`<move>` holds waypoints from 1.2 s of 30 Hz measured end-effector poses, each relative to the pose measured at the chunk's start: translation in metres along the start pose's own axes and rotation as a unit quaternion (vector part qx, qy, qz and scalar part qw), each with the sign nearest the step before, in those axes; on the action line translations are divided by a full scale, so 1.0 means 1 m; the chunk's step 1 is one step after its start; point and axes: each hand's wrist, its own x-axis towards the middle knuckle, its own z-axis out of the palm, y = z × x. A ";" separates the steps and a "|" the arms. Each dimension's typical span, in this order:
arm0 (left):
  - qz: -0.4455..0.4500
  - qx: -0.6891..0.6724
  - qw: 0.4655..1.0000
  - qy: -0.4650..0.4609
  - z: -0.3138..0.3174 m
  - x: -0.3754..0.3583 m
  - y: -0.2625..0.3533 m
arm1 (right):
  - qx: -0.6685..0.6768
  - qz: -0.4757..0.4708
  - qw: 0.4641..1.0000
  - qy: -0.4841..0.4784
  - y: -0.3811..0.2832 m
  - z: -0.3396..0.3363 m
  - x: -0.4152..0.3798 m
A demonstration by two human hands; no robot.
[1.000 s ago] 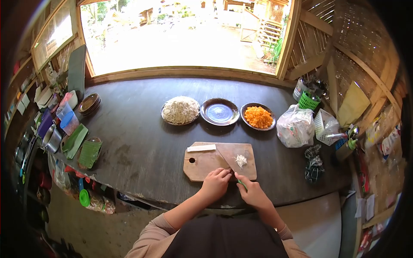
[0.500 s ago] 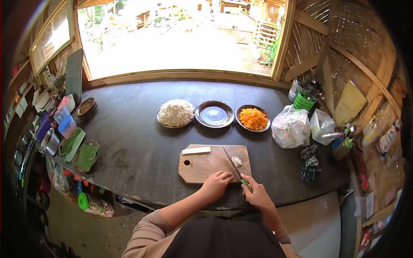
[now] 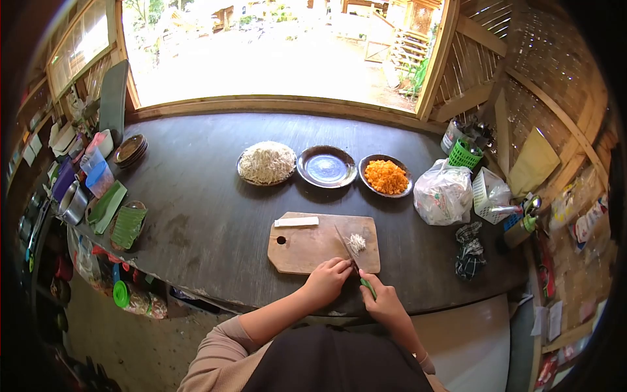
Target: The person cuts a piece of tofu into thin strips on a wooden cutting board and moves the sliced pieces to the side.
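One dark counter (image 3: 196,215) carries the cutting board (image 3: 307,255). At its near edge the left hand (image 3: 326,281) curls, grip unclear; the right hand (image 3: 384,302) grasps the knife (image 3: 368,286), blade swung back from white shreds (image 3: 356,243) to the left fingertips, a slicing position.

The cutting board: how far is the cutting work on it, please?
A pile of white shreds on the board looks done. The right hand holds the knife, its blade beside the left hand. One white stick at the far edge seems left to cut.
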 end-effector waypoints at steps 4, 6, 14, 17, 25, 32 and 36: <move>-0.003 0.009 1.000 0.013 0.001 -0.001 0.001 | -0.016 -0.057 0.998 0.022 0.004 0.009 0.010; -0.003 0.010 1.000 0.009 0.002 -0.001 0.003 | -0.021 -0.004 1.000 -0.005 -0.011 -0.001 0.016; -0.015 -0.027 0.999 0.026 -0.006 0.000 0.006 | -0.011 -0.045 0.999 0.019 0.009 0.007 0.007; -0.014 -0.027 0.999 0.029 -0.004 0.000 0.005 | -0.009 0.008 1.000 0.005 -0.005 0.004 0.015; -0.014 -0.024 0.999 0.028 -0.007 0.001 0.005 | -0.023 -0.035 0.999 0.011 0.008 0.007 0.010; -0.007 -0.027 0.999 0.025 0.001 -0.003 0.001 | -0.026 -0.001 0.999 -0.022 0.002 0.001 0.008; -0.011 -0.035 0.999 0.021 -0.006 -0.002 0.005 | -0.015 -0.010 1.000 -0.003 0.001 0.005 0.011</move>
